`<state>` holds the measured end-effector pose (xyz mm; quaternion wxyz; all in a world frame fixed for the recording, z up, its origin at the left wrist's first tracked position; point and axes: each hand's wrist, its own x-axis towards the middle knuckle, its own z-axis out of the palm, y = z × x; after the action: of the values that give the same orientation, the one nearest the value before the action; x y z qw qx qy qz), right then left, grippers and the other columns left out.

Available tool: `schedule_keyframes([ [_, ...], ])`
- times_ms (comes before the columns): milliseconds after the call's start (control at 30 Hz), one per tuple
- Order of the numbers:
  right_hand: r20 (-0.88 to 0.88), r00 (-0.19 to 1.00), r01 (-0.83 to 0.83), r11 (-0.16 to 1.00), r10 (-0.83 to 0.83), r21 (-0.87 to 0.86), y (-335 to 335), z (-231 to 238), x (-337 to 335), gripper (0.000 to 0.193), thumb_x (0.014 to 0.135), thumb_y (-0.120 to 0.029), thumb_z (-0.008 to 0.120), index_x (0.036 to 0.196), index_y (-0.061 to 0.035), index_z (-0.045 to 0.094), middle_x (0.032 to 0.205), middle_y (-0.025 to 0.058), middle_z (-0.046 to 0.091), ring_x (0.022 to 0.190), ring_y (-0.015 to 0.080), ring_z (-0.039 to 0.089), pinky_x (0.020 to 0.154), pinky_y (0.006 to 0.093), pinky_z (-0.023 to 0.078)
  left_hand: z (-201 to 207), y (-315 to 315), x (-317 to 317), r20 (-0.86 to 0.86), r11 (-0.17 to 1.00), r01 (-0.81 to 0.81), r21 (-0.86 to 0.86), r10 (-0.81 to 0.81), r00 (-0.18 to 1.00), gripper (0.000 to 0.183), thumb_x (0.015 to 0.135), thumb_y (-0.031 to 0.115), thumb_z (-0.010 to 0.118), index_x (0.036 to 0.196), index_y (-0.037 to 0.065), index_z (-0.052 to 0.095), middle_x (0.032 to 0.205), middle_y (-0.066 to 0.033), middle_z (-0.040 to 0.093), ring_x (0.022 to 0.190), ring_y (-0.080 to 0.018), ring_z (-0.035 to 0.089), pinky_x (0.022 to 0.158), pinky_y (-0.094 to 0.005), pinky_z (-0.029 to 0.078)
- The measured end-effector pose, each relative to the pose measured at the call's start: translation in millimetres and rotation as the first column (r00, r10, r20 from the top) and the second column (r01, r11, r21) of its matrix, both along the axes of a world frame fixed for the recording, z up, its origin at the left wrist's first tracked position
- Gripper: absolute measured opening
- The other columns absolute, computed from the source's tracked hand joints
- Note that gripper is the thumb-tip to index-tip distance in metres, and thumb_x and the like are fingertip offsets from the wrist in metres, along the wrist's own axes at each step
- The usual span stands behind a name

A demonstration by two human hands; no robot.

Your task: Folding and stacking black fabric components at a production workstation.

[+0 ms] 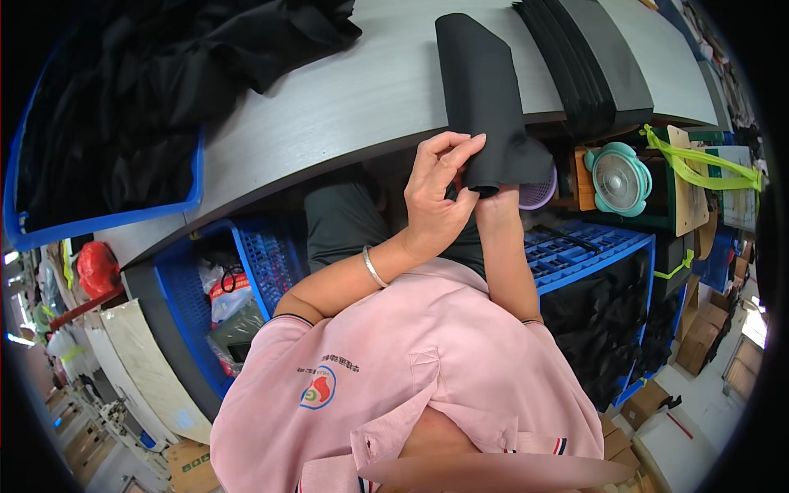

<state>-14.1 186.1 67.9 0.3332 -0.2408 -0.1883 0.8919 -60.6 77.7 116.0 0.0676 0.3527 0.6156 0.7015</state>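
A black fabric piece (485, 90), folded or curled into a tube-like shape, lies over the table's front edge and hangs toward me. My left hand (440, 193) pinches its near left edge, thumb below and fingertips on the cloth. My right hand (500, 202) goes in under the near end of the same piece; only the wrist and a little of the hand show, and its fingers are hidden by the cloth. To the right on the table lies a stack of black fabric pieces (571, 70), several layers deep, beside a grey panel (612, 62).
A grey-white table (345, 99) spans the front. On its left, black cloth (173, 74) heaps over a blue crate (107, 230). Below stand blue baskets (267, 255) and a blue crate of black pieces (596, 304). A teal fan (620, 179) and purple basket (538, 193) sit right.
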Motion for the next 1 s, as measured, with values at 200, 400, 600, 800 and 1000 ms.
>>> schedule_keyframes([
  [200, 0.163, 0.987, -0.021, 0.987, -0.005, 0.157, -16, 8, -6, 0.030, 0.099, -0.032, 0.054, 0.119, -0.0094, 0.058, 0.106, 0.0036, 0.061, 0.091, 0.0150, 0.061, 0.076, 0.0301, 0.055, -10, -2, -1, -0.079, 0.999, -0.035, -0.008, 0.035, 0.996, 0.068, 0.066, -0.018, 0.058, 0.127, 0.010, 0.066, 0.123, -0.0089, 0.053, 0.091, -0.0169, 0.059, 0.069, -0.0261, 0.052],
  [400, 0.293, 0.952, 0.038, 0.984, -0.089, 0.176, -19, 35, -16, 0.033, 0.101, -0.029, 0.054, 0.126, -0.0083, 0.054, 0.115, 0.0055, 0.061, 0.100, 0.0178, 0.062, 0.083, 0.0335, 0.055, -6, -7, -7, -0.133, 1.000, -0.016, 0.027, 0.019, 0.991, 0.064, 0.072, -0.016, 0.058, 0.132, 0.006, 0.063, 0.126, -0.0108, 0.052, 0.097, -0.0157, 0.056, 0.070, -0.0250, 0.051],
  [600, 0.254, 0.884, 0.199, 0.807, -0.393, 0.557, 3, -25, -28, 0.033, 0.099, -0.021, 0.057, 0.125, -0.0015, 0.055, 0.119, 0.0093, 0.061, 0.106, 0.0237, 0.061, 0.091, 0.0362, 0.051, -21, -12, -32, -0.152, 0.995, -0.072, -0.063, 0.062, 0.986, 0.053, 0.083, -0.013, 0.052, 0.133, 0.002, 0.062, 0.123, -0.0133, 0.058, 0.083, -0.0114, 0.059, 0.069, -0.0226, 0.049],
  [800, 0.519, 0.850, -0.387, 0.566, -0.087, 0.728, 16, -15, -28, 0.020, 0.093, -0.010, 0.059, 0.105, 0.0053, 0.064, 0.110, 0.0185, 0.063, 0.105, 0.0297, 0.060, 0.091, 0.0394, 0.049, -74, -25, -56, 0.471, 0.992, -0.027, -0.126, 0.084, 0.878, 0.043, 0.095, -0.002, 0.046, 0.135, 0.002, 0.061, 0.086, -0.0020, 0.065, 0.069, -0.0090, 0.060, 0.065, -0.0236, 0.051],
  [1000, 0.260, 0.680, -0.561, -0.257, -0.686, 0.787, -8, -29, -41, 0.019, 0.085, -0.005, 0.055, 0.096, 0.0017, 0.068, 0.094, 0.0206, 0.069, 0.090, 0.0427, 0.064, 0.081, 0.0455, 0.052, -75, -14, -42, 0.780, 1.000, 0.015, -0.010, -0.002, 0.626, 0.038, 0.097, -0.002, 0.044, 0.131, -0.002, 0.062, 0.102, -0.0053, 0.070, 0.076, -0.0096, 0.064, 0.066, -0.0239, 0.055],
])
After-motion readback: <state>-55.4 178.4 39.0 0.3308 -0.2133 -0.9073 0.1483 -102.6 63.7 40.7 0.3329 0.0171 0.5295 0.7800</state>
